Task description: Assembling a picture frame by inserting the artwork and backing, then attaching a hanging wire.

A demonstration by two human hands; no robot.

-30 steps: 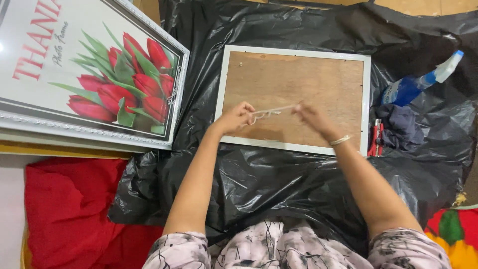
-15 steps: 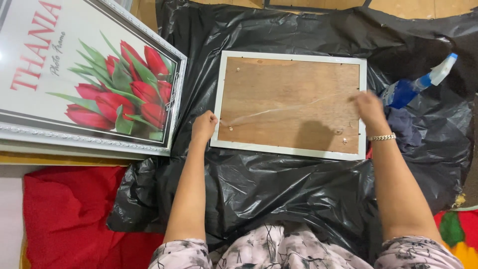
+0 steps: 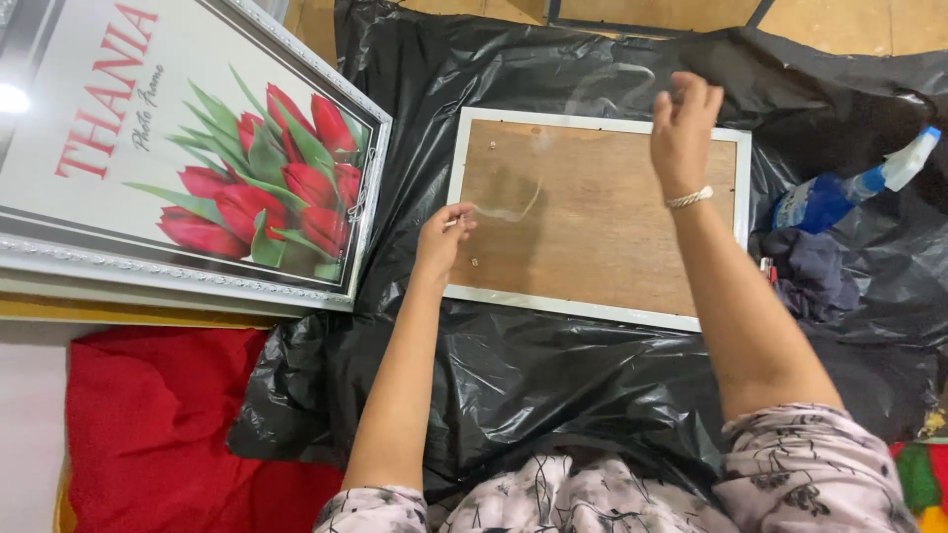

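The left hand (image 3: pixel 441 240) pinches one end of a thin clear strip (image 3: pixel 513 209) at the left edge of a white-rimmed picture frame (image 3: pixel 592 212) lying back-up on black plastic sheeting (image 3: pixel 533 365). The right hand (image 3: pixel 683 128) is lifted over the frame's far right part, fingers pinched on the strip's other end. Far left leans a tulip print (image 3: pixel 188 158); far right lies a blue spray bottle (image 3: pixel 849 190).
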